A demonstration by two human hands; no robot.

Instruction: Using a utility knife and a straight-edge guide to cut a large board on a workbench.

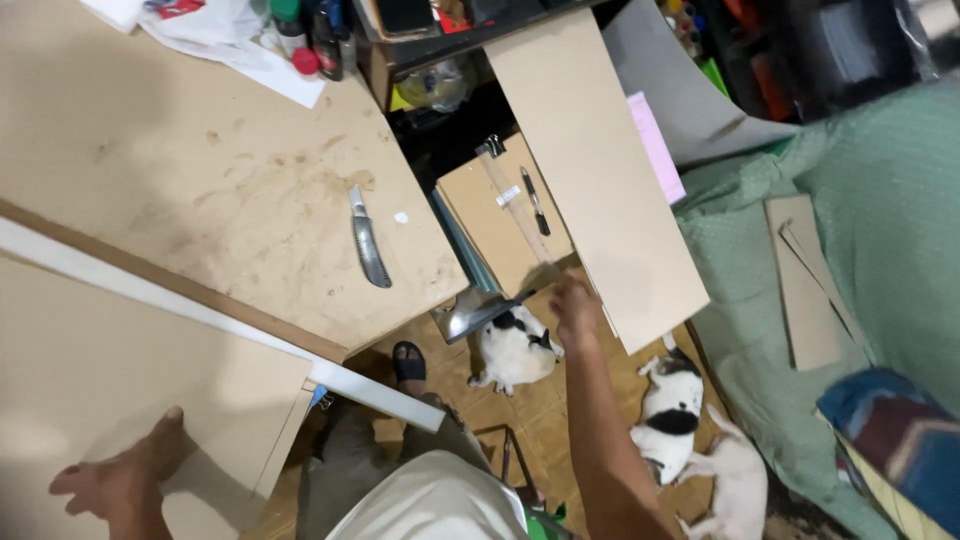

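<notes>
While dogs (515, 350) lie below, right hand (576, 308) touches ruler (517, 215).

tan board (130, 400) | flat on bench | clear ruler (515, 215) | apparently slanted on board

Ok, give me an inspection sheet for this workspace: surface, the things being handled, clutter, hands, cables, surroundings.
Surface: scuffed, stained brown worktable, with a white strip along its near edge.
Job's things: flat tan board under the left hand; clear ruler on a smaller board with a black pen; long board leaning beside it.
Clutter: utility knife on the table; bottles and papers at the far edge.
Hands: left hand spread flat on the board; right hand reaching to the ruler's near end, grip unclear.
Cables: nothing seen.
Surroundings: three dogs lying on the floor; green cloth with board offcuts.
</notes>
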